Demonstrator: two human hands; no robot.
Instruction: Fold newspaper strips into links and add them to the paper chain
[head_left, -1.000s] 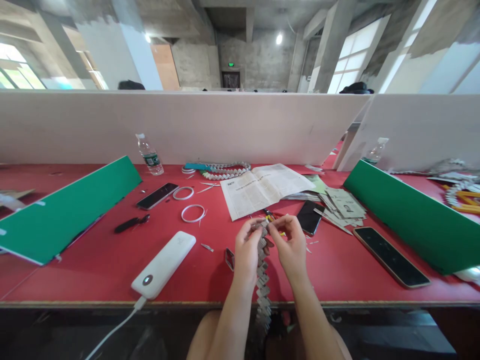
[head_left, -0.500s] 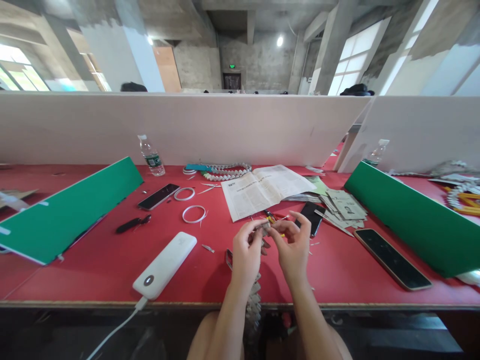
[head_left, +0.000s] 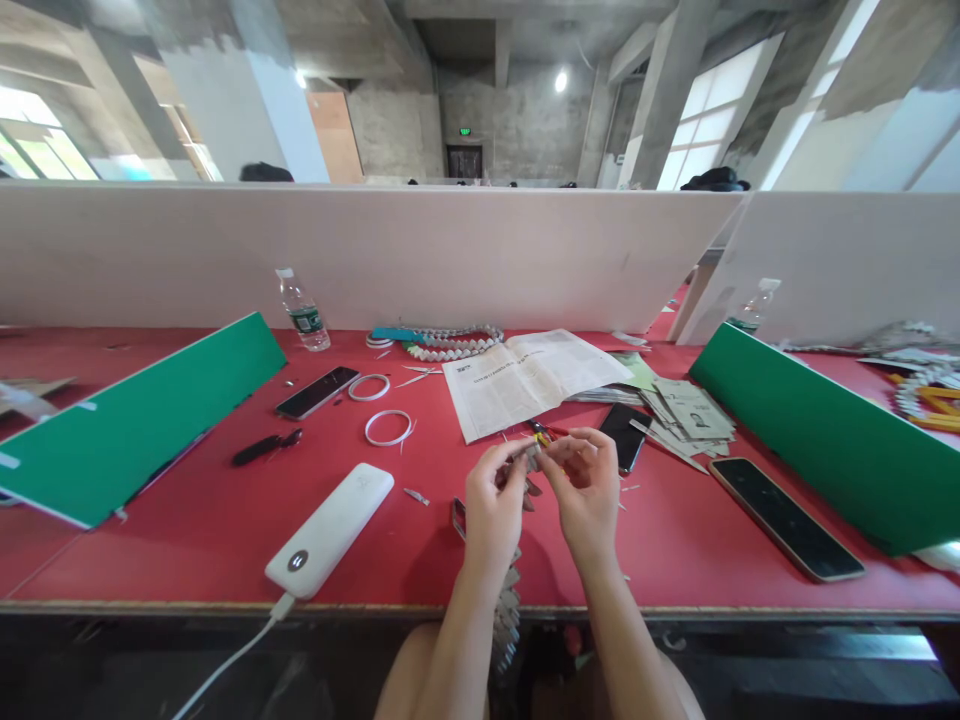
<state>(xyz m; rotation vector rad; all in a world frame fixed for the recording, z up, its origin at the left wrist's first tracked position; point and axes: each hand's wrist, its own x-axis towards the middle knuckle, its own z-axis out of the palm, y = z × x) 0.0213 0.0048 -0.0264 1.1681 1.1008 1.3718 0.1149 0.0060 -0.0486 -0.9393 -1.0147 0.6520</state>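
Note:
Between my two hands is the upper end of a folded-paper chain (head_left: pixel 507 610), made of grey zigzag links. Its length hangs past my left wrist and over the table's front edge. My left hand (head_left: pixel 493 500) pinches the end with thumb and forefinger. Thumb and fingertips of my right hand (head_left: pixel 589 490) close on the same end from the other side. Just beyond my fingers lies a yellow-and-red handled tool (head_left: pixel 540 432), partly hidden. A newspaper (head_left: pixel 517 385) lies open behind the hands.
On the red table are a white power bank (head_left: pixel 330 530), a phone (head_left: pixel 318 392), white rings (head_left: pixel 388 428), a black-handled cutter (head_left: pixel 264 448) and a bottle (head_left: pixel 304 312). To the right lie a dark phone (head_left: pixel 784 518) and paper pieces (head_left: pixel 690 410). Green boards (head_left: pixel 817 430) flank both sides.
The fingers of my right hand have curled in and lowered beside the chain's end. My left hand holds nearly the same place.

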